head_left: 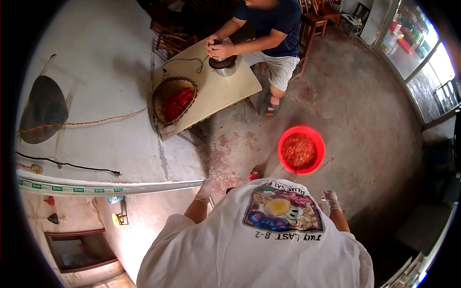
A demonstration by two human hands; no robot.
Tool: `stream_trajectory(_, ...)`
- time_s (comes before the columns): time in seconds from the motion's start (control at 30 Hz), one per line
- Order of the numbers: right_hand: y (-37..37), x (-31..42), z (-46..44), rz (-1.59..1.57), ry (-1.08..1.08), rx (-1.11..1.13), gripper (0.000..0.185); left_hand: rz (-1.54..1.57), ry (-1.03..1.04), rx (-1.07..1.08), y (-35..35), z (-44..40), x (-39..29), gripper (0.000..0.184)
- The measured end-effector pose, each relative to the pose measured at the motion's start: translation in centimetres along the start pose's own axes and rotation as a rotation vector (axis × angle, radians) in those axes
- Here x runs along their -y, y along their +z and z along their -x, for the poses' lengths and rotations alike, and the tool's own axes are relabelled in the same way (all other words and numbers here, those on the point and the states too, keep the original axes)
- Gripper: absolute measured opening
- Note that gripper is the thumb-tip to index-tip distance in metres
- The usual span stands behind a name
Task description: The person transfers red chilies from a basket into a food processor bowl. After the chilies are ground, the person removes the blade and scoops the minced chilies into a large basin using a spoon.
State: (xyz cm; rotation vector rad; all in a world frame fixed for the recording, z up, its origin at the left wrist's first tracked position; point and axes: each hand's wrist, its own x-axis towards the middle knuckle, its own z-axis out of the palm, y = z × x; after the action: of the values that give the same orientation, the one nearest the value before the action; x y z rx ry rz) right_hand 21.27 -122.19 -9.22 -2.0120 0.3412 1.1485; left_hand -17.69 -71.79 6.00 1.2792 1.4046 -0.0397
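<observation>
My left hand (206,187), in a pale thin glove, hangs by the corner of the wall at the left of my white shirt; its fingers are blurred. To the right of the shirt is my right hand (330,198), also gloved. Its fingers are loosely apart, and I see nothing held in it. On the floor ahead, nearer the right hand but apart from it, stands a red tub (321,158) full of chopped red chili (298,150). A thin handle (297,174) sticks out over the tub's near rim.
A person (269,29) sits behind a cream table (235,89), both hands on a metal grinder (224,71). A wicker basket (156,98) of red chilies stands there too. Wooden chairs (314,21) are behind. A small red object (254,174) lies near my shirt.
</observation>
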Motion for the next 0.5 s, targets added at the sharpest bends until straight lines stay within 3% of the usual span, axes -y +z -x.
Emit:
stream_trajectory(0.2,-0.5,0.6,-1.1,-0.045,-0.011,0.031,0.026,-0.137,-0.09,-0.111,0.7,1.1,-1.5,0.034)
stream_trajectory(0.3,-0.5,1.5,-1.1,-0.058,-0.013,0.051,0.025,-0.29,-0.116,-0.135,0.0,-3.7,2.7,0.043)
stream_trajectory(0.37,-0.6,1.8,-1.2,-0.042,-0.017,0.047,0.024,-0.22,-0.05,-0.132,-0.6,-6.4,6.1,0.05)
stream_trajectory(0.47,-0.8,1.7,-2.3,-0.099,-0.001,0.065,0.022,-0.229,-0.011,-0.151,-0.9,-6.8,7.1,0.056)
stream_trajectory(0.5,-1.1,1.6,-2.7,0.022,-0.077,0.112,0.022,-0.224,-0.006,-0.158,-0.9,-6.4,6.9,0.056)
